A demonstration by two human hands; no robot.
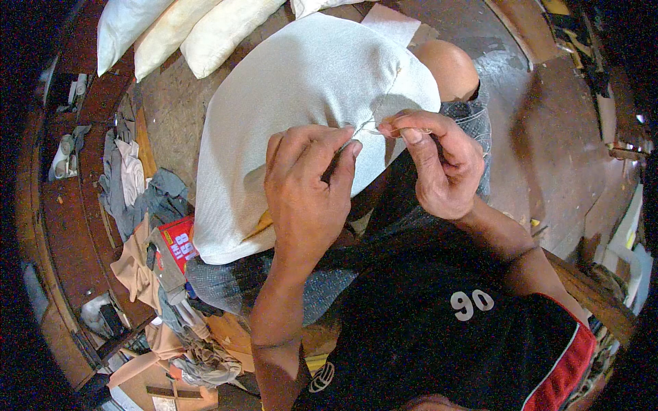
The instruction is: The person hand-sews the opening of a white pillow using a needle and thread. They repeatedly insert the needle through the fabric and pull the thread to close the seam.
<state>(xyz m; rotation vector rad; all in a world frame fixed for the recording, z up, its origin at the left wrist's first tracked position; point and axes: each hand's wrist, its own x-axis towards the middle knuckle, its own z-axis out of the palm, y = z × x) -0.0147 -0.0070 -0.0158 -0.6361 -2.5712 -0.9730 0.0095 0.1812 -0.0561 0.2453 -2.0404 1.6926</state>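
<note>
A plump white stuffed cushion (295, 89) rests across my lap, its seam running up its right side. Over its near right part, my left hand (308, 181) is closed, thumb and forefinger close together at one end of a thin thread (368, 127). Opposite it, my right hand (444, 161) pinches the looped thread between thumb and forefinger. A short gap with thread strands separates the two sets of fingertips. Whether a needle is among the fingers is too small to make out.
Several stuffed white cushions (229, 31) lie at the far left. Cloth scraps (161, 195) and a red packet (179, 241) are heaped left of my lap. My bare knee (447, 68) shows beyond the cushion. Brown flooring (555, 151) stretches to the right, with clutter along its edge.
</note>
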